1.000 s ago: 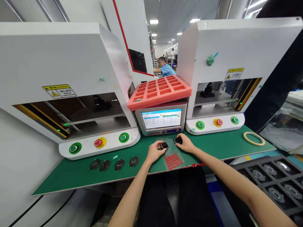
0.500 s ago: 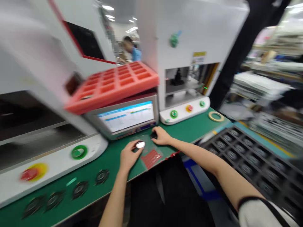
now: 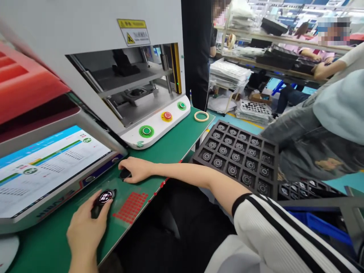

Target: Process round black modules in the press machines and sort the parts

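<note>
My left hand (image 3: 87,227) is closed around the edge of a round black smartwatch (image 3: 105,197), whose lit face shows digits. It is low over the green tabletop (image 3: 42,246), in front of the monitor. Just beyond it, my right hand (image 3: 138,169) grips a small dark rounded piece (image 3: 124,174) by the monitor's lower corner. The fingers partly cover that piece, and its kind is unclear. Between my hands and the table's front edge lies a clear sheet with rows of red stickers (image 3: 132,206).
A monitor (image 3: 57,163) stands at left under a red foam tray (image 3: 25,76). Behind it is a press machine with a button panel (image 3: 159,121). A tape roll (image 3: 201,116) lies at the table's far end. At right, a black tray (image 3: 227,151) holds round watch parts; people are nearby.
My view has swung to the right and closer, bringing more of the black tray and other people into sight. Both hands keep their holds; the watch face now shows digits instead of white glare.
</note>
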`<action>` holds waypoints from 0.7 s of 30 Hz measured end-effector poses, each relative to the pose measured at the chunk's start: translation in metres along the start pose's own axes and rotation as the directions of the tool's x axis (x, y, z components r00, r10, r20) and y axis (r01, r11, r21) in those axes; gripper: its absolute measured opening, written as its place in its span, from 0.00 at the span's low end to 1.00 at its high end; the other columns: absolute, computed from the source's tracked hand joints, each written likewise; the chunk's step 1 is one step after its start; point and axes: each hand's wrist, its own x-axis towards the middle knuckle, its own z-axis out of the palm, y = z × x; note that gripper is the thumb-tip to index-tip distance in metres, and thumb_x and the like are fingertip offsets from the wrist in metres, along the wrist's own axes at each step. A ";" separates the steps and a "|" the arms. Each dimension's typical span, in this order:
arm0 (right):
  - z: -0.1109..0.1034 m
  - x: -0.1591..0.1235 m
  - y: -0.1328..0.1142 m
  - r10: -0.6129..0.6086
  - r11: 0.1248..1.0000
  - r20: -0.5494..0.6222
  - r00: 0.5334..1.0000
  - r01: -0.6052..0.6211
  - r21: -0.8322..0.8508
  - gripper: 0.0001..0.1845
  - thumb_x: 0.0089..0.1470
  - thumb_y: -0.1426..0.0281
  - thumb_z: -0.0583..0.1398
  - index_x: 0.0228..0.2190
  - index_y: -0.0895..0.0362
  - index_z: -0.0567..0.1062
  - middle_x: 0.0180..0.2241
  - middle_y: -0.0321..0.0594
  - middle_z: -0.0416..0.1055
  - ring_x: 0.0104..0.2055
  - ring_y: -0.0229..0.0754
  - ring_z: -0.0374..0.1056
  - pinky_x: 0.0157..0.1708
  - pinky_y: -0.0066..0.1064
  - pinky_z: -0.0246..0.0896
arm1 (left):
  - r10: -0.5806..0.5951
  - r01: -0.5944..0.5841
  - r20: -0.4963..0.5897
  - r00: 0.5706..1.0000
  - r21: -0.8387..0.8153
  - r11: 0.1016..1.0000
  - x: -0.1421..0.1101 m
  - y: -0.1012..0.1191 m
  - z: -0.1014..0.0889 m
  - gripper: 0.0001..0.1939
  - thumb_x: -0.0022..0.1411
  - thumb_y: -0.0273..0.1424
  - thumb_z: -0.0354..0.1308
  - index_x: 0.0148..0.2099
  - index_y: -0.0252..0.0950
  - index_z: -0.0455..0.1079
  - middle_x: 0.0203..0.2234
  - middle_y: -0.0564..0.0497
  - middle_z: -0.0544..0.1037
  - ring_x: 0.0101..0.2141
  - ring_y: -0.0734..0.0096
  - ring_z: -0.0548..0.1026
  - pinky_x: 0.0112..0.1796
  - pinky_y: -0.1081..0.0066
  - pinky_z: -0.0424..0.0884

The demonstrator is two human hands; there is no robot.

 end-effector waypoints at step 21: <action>0.009 -0.015 0.004 0.006 0.999 -0.060 0.998 -0.008 -0.034 0.18 0.61 0.61 0.59 0.48 0.59 0.71 0.47 0.44 0.70 0.46 0.44 0.69 0.46 0.42 0.68 | 0.168 -0.187 -0.152 0.974 -0.114 0.976 -0.014 0.004 0.006 0.17 0.64 0.34 0.53 0.54 0.36 0.69 0.48 0.42 0.77 0.49 0.55 0.72 0.53 0.55 0.68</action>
